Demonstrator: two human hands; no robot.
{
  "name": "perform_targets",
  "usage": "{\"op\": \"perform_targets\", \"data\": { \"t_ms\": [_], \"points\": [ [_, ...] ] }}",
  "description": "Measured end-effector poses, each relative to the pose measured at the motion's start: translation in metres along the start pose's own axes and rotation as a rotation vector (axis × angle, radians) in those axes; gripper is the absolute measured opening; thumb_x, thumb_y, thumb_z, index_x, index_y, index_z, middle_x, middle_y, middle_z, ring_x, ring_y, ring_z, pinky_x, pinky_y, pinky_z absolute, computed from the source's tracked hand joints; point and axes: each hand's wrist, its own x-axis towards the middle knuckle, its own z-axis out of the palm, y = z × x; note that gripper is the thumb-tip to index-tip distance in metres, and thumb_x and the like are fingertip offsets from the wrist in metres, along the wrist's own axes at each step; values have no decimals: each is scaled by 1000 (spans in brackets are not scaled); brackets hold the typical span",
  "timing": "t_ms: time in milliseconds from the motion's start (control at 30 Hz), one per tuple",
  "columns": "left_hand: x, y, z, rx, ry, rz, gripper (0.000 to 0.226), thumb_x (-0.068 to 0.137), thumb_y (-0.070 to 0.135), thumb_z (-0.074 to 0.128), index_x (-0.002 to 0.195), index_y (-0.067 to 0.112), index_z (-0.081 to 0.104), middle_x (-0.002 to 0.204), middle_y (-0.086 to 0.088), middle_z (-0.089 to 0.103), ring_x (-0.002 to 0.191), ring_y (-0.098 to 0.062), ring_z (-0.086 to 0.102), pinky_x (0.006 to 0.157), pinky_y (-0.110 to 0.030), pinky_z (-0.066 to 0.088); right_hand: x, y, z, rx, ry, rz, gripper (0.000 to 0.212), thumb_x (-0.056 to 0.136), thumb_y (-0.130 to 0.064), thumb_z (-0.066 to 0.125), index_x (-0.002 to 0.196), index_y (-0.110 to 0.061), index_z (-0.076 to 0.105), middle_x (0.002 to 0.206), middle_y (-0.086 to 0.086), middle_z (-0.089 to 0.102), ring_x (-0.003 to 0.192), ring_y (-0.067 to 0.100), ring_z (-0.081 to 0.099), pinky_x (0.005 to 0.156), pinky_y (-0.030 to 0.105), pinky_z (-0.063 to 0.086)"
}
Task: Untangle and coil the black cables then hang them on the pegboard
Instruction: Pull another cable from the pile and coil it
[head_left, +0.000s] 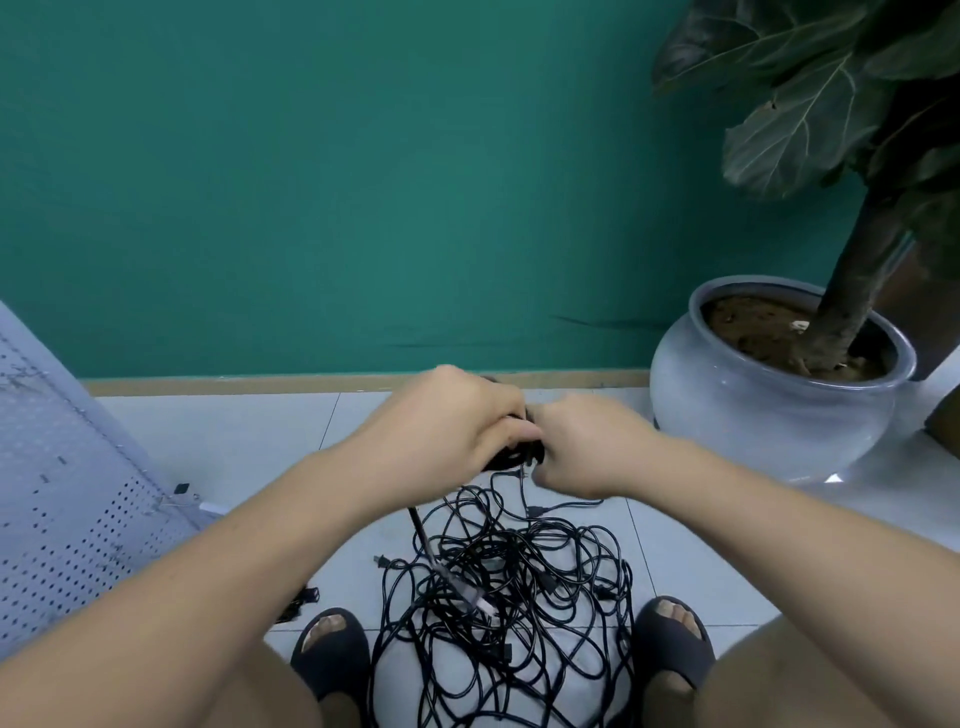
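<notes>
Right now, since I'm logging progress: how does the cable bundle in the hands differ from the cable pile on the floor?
The bundle is held up between the left hand and right hand; the pile lies on the tiled floor. The bundle is small and tightly gathered; the pile is large, in loose crossing loops. Both are black, and strands hang from the bundle to the pile.

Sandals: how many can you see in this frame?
2. The left sandal sits beside the left edge of the cable tangle; the right sandal sits beside its right edge. Both are worn and only partly visible.
</notes>
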Motion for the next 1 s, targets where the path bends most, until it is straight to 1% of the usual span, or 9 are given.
{"op": "perform_targets", "data": {
  "t_ms": [133, 267, 367, 467, 600, 700, 800, 900, 1000],
  "points": [
    [-1, -22, -14, -117, -33, -114, 39, 81, 70, 66, 83, 33, 77, 72, 10, 72, 68, -12, 65, 63, -38, 53, -13, -23, 10, 9, -95, -134, 29, 89, -28, 66, 79, -25, 39, 73, -4, 45, 76, 31, 53, 58, 33, 37],
    [-2, -35, -25, -384, -144, -221, 20, 80, 47, 90, 81, 29, 81, 76, -5, 73, 69, -17, 54, 69, -35, 41, -32, -35, 1, 112, -111, -245, 36, 89, -29, 67, 74, -27, 35, 69, -3, 49, 63, 22, 48, 50, 28, 28],
    [-8, -39, -23, -573, -239, -279, 18, 85, 36, 88, 82, 19, 81, 80, -8, 74, 74, -14, 57, 76, -35, 43, -44, -42, -7, 184, -111, -322, 34, 85, -27, 68, 72, -23, 37, 61, -3, 48, 55, 17, 44, 48, 27, 26],
    [-12, -40, -12, -719, -229, -310, 34, 94, 39, 79, 76, 10, 74, 73, -7, 63, 66, -15, 49, 65, -31, 38, -52, -42, -18, 382, -96, -296, 34, 82, -22, 69, 67, -19, 38, 54, -4, 43, 51, 16, 35, 46, 26, 28],
    [-13, -35, -6, -895, -156, -310, 36, 95, 23, 71, 59, 27, 68, 67, 6, 55, 59, -7, 46, 59, -21, 40, -58, -36, -35, 537, -17, -208, 34, 81, -19, 69, 67, -15, 39, 53, -6, 38, 51, 11, 31, 50, 36, 30],
    [-12, -24, 3, -1011, -71, -417, 22, 87, 38, 79, 66, 32, 75, 68, -1, 53, 59, -10, 43, 58, -30, 35, -53, -27, -44, 615, 154, -130, 34, 79, -15, 71, 65, -17, 40, 52, -8, 41, 50, 10, 32, 47, 27, 27],
    [-7, -12, 23, -922, 4, -458, 44, 107, 30, 59, 65, 35, 71, 66, -9, 35, 58, -15, 27, 56, -34, 21, -49, -17, -55, 547, 249, -49, 18, 77, -27, 66, 66, -22, 52, 52, -7, 52, 48, 11, 40, 45, 24, 32],
    [-6, 0, 38, -637, -19, -418, 42, 114, 44, 45, 87, 32, 75, 55, 8, 42, 50, -8, 35, 53, -27, 28, -39, -1, -57, 514, 339, 46, 17, 77, -28, 64, 64, -20, 54, 52, -6, 57, 48, 12, 46, 44, 22, 36],
    [-11, 13, 52, -427, -72, -359, 34, 114, 42, 45, 97, 22, 68, 52, 15, 52, 47, -5, 41, 52, -24, 34, -24, 23, -52, 450, 396, 134, 22, 81, -25, 64, 71, -18, 47, 57, -1, 61, 46, 9, 49, 43, 26, 36]
  ]
}}
